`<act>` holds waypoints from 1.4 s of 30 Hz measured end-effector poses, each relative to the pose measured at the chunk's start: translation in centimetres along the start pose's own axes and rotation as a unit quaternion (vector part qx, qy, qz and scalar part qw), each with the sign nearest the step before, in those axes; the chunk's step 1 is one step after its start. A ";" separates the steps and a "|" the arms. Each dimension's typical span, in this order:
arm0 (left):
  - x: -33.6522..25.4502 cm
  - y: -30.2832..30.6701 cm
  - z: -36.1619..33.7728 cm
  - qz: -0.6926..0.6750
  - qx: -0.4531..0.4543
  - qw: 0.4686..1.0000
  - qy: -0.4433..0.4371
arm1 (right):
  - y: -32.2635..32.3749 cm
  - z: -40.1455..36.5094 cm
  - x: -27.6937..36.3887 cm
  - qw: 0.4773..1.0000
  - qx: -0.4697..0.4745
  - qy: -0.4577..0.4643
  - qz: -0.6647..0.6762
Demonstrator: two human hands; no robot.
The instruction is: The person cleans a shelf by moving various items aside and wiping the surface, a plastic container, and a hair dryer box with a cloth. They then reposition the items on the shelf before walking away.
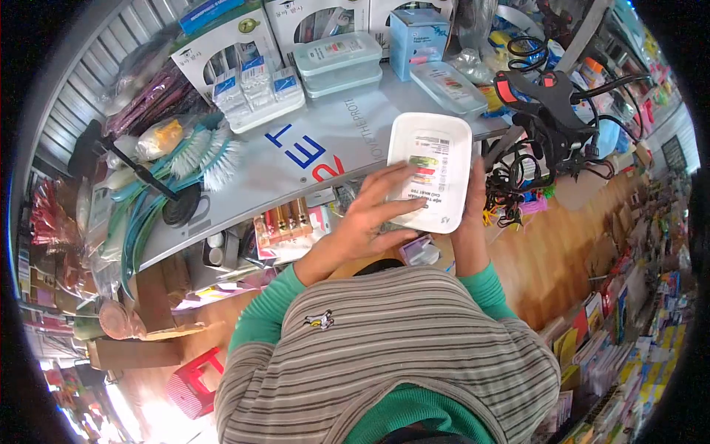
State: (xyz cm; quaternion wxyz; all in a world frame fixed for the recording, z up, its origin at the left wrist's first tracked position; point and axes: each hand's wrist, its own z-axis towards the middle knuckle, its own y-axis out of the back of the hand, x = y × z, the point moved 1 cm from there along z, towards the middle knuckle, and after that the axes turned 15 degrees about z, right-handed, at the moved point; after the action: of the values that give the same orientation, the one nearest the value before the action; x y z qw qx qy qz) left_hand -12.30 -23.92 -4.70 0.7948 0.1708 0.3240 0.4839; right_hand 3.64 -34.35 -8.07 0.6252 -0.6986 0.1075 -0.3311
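Note:
A white rectangular plastic food container point(459, 152), with a printed label point(430, 177) on its bottom, is held up in front of my chest. My right hand point(473, 196) grips its right side, the fingers partly hidden behind it. My left hand point(381, 207) reaches over the left rim with spread fingers resting on the label. Its thumb lies near the lower rim. On the grey shelf beyond stand stacked lidded containers point(339, 55), another lidded container point(448, 87), and a white tray point(268, 116) filled with small blue-and-white packets point(254, 78).
A blue box point(418, 41) stands at the shelf's back. Brushes point(203, 155) and a black stand point(159, 181) crowd the left end. Black cabled holders point(551, 111) hang at right. Below are boxed goods point(285, 228) and a red stool point(196, 385); stocked shelves point(614, 340) line the right.

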 end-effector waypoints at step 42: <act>2.8 6.6 -8.0 -0.274 -0.016 0.902 0.334 | -10.7 -8.5 -14.5 0.416 0.191 0.294 -0.839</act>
State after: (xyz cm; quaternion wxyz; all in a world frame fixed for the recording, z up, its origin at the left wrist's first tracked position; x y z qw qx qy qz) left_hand -21.19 -18.68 -7.71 0.7435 -0.1095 0.5969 0.2809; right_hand -15.27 -30.87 -2.71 0.0835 -0.1639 -0.4206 -0.8884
